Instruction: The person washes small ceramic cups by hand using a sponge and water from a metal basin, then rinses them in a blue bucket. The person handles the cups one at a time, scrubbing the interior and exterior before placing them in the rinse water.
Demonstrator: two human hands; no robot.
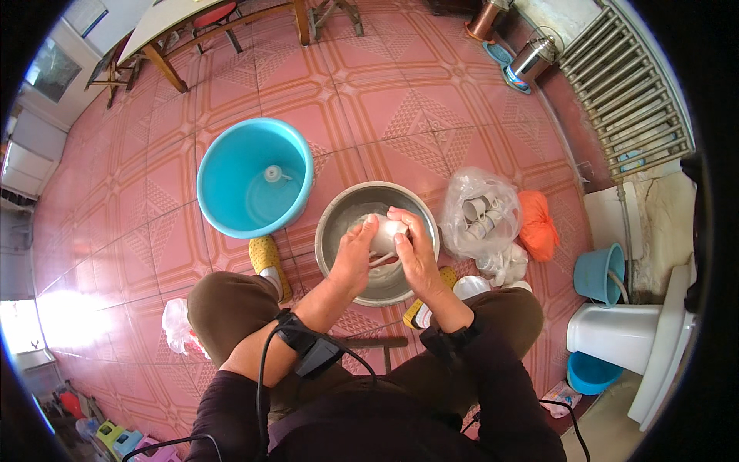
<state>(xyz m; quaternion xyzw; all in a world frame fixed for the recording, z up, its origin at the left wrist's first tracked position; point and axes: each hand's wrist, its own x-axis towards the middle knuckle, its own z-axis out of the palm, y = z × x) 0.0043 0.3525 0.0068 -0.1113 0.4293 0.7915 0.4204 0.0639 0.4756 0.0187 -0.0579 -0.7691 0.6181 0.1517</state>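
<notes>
A white mug is held between both hands over a metal basin with cloudy water in it. My left hand grips the mug's left side, above its handle. Around the other end, my right hand curls its fingers over the edge. Left of the basin stands a large turquoise bucket, with one white cup lying on its bottom. To the right, a clear plastic bag holds several patterned mugs.
An orange plastic bag sits beside the clear one. My feet in yellow slippers flank the basin. Farther right are a small blue bucket and a white pedestal sink. Metal thermos flasks stand by a radiator. A table is at the far left.
</notes>
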